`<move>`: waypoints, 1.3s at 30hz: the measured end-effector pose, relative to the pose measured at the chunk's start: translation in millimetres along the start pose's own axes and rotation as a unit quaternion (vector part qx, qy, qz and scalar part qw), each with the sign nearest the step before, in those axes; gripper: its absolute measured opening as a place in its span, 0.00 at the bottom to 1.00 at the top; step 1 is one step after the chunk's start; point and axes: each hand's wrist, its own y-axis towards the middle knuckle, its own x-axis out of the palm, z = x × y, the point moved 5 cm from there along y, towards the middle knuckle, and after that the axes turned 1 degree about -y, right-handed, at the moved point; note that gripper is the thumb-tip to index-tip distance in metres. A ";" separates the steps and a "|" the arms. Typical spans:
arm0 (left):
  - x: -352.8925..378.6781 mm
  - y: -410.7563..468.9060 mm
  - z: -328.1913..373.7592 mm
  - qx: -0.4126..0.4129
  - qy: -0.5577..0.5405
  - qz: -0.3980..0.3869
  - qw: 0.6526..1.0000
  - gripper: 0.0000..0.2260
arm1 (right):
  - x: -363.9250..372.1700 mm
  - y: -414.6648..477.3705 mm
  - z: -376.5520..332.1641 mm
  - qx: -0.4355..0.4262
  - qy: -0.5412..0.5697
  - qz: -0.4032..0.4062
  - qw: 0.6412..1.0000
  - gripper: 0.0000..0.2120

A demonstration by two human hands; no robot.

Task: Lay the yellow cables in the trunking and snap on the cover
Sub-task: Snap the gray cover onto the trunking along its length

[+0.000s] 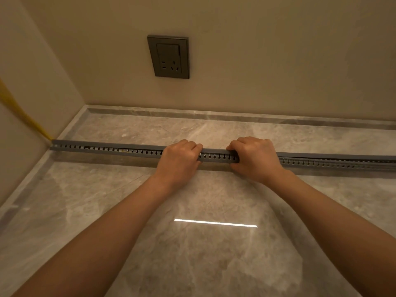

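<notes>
A long grey slotted trunking (111, 149) lies across the marble floor from the left wall to the right edge of view. Its grey cover (214, 151) sits along the top; to the right of my hands the cover (334, 156) looks slightly raised. My left hand (179, 159) and my right hand (256, 158) clasp the trunking and cover side by side near the middle, fingers curled over the top. Yellow cables (20, 112) come down the left wall into the trunking's left end; a trace of yellow shows through a slot.
A dark wall socket (168, 57) sits on the back wall above the trunking. A grey stone skirting (214, 115) runs along the back and left walls. The glossy marble floor (203, 243) reflects a strip light in front of me.
</notes>
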 end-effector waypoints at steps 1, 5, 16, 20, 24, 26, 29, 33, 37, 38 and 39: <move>-1.0 -0.7 -0.7 0.001 0.001 0.001 1.000 0.09 | 0.7 2.1 0.0 -0.002 0.000 -0.006 1.000 0.07; -1.9 -2.4 -2.9 -0.001 0.003 -0.001 1.000 0.08 | 2.6 10.7 -1.2 -0.019 0.004 -0.045 0.999 0.08; 6.7 10.0 31.0 0.023 -0.071 0.027 0.997 0.10 | -1.0 13.2 -5.1 -0.040 0.049 -0.011 0.998 0.10; 10.0 8.9 31.4 0.022 -0.067 0.036 0.997 0.09 | -1.1 3.2 -5.0 -0.024 0.039 -0.007 0.999 0.13; 8.6 11.4 32.0 0.062 -0.043 0.036 0.997 0.09 | -2.5 -7.7 -6.2 -0.002 0.036 -0.008 0.999 0.11; 7.5 11.4 31.0 0.079 -0.035 0.029 0.996 0.10 | -2.5 -14.8 -8.5 0.014 0.030 -0.008 0.999 0.15; 7.7 12.7 28.2 0.091 -0.008 0.019 0.996 0.10 | -5.1 -24.1 -4.8 0.049 0.014 -0.001 0.999 0.17; 9.5 13.8 28.1 0.098 -0.024 0.013 0.995 0.10 | -7.0 -34.1 6.5 0.091 -0.002 -0.003 0.996 0.18; 8.9 15.4 28.7 0.105 -0.016 0.011 0.994 0.10 | -11.0 -43.4 16.6 0.115 -0.007 0.016 0.993 0.16; 9.1 15.8 28.2 0.107 -0.016 0.009 0.994 0.11 | -12.7 -43.8 18.8 0.116 -0.004 0.022 0.993 0.16; 9.6 16.1 27.7 0.109 -0.019 0.007 0.994 0.11 | -14.7 -43.2 21.1 0.110 -0.001 0.027 0.994 0.16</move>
